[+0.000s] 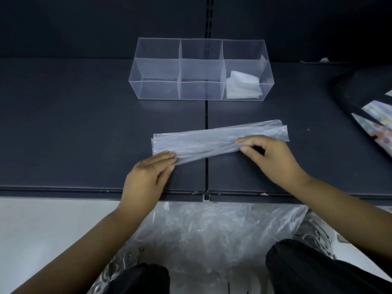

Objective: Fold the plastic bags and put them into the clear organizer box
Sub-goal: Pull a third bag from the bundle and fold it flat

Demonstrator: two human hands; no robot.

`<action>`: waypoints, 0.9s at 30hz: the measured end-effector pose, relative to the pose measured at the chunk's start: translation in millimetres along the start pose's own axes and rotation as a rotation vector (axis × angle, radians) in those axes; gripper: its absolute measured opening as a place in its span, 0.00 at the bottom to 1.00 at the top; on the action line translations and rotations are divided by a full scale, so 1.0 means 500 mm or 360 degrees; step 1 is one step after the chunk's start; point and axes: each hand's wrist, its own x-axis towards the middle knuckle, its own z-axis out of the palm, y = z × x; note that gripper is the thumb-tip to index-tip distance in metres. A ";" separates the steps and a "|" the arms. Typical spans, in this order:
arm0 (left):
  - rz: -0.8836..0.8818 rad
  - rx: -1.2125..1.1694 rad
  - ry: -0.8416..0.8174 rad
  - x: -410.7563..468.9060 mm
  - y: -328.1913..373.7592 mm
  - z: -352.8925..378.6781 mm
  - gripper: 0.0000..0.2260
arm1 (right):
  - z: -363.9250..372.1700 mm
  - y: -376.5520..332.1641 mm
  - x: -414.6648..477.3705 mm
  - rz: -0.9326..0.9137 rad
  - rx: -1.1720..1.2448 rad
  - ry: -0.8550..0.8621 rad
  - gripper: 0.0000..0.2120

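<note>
The plastic bag (212,141) lies as a long narrow strip on the dark surface (84,124). Its long axis runs across us, from our left hand (148,172) to past our right hand (269,155), with the right end tilted a little away from us. Our left hand lies flat, fingers straight, pressing down the strip's near left corner. Our right hand sits on the strip's right half and pinches its near edge between thumb and fingers; the far right end reaches on beyond that hand. Both hands touch the bag, so neither has to travel. We judge the next fold goes along the length, and the right hand is placed to carry its end toward the anchoring left hand. The organizer box (157,90) stands well beyond both hands. The folded bags (244,85) in it fill the compartment nearer our right hand. Loose bags (201,230) lie below our wrists.
</note>
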 end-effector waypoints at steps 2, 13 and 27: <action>-0.0457 -0.0358 0.0017 0.017 -0.004 -0.021 0.05 | -0.005 0.003 0.018 0.0246 0.0229 -0.0012 0.05; -0.0666 -0.0011 0.0460 0.084 -0.004 -0.022 0.08 | 0.013 0.001 0.087 0.0669 0.0234 0.0210 0.07; -0.0025 0.0818 -0.0671 0.041 0.049 0.111 0.35 | 0.094 -0.074 0.022 -0.0522 -0.0775 -0.0364 0.27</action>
